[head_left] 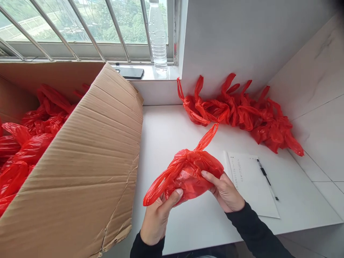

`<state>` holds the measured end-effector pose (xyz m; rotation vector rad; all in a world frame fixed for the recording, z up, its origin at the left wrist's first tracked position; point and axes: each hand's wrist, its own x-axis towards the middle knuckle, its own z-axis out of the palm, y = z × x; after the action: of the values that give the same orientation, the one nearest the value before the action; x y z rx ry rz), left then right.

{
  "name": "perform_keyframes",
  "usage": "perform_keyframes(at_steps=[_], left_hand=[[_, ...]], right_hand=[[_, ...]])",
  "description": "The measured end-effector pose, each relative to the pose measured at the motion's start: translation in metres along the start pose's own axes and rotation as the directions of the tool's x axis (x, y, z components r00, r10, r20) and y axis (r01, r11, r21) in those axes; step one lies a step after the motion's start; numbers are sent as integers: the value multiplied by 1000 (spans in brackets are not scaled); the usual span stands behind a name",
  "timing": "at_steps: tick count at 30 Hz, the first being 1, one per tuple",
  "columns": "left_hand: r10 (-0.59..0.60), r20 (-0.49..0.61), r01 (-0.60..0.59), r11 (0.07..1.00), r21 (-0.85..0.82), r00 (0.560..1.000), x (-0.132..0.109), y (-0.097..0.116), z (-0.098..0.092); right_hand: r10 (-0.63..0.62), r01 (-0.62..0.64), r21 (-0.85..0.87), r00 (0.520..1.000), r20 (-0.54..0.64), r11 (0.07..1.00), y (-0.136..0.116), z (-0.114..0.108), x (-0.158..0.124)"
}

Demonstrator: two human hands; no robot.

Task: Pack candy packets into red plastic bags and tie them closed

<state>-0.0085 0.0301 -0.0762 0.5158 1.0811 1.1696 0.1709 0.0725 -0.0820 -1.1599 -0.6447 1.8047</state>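
Observation:
Above the white table I hold a red plastic bag (188,175) between both hands. Its handles stick out, one toward the lower left and one toward the upper right. My left hand (161,215) grips the bag's lower left side, with the thumb on top. On the right side, my right hand (224,191) grips it with the thumb pressed on the front and the other fingers behind. Something inside fills the bag out, but the red plastic hides what it is.
A cardboard box (88,172) with several red bags (34,143) stands at the left. More red bags (239,111) lie in a row along the wall. A notepad (249,186) with a pen (266,175) lies at right. A bottle (158,39) and a phone (131,73) rest on the windowsill.

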Motion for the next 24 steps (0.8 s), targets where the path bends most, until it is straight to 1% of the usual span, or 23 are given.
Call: perform_keyframes(at_steps=[3, 6, 8, 11, 13, 15, 20, 24], left_hand=[[-38, -67, 36, 999, -31, 997, -3, 2, 4], [-51, -108, 46, 998, -50, 993, -5, 1, 5], [-66, -118, 52, 992, -119, 991, -5, -1, 1], [-77, -116, 44, 963, -266, 990, -4, -5, -8], [-63, -116, 26, 954, -300, 991, -5, -7, -11], [-41, -100, 13, 965, -263, 994, -7, -6, -9], [-35, 3, 35, 999, -19, 999, -10, -1, 6], [-6, 62, 5, 1000, 15, 998, -8, 0, 11]], right_hand=[[2, -2, -8, 1000, -31, 1000, 1, 0, 1], [-10, 9, -15, 999, -49, 1000, 3, -1, 1], [-34, 33, -18, 998, -51, 999, 3, -2, 2], [-52, 51, -32, 998, -19, 998, 3, -5, 1], [-49, 49, -35, 999, -3, 998, 3, -8, 1], [-55, 55, -34, 998, -10, 998, 4, -10, 0], [-113, 113, -57, 994, -4, 992, 4, -7, 0], [-137, 135, -65, 990, -32, 989, -1, -3, 2]])
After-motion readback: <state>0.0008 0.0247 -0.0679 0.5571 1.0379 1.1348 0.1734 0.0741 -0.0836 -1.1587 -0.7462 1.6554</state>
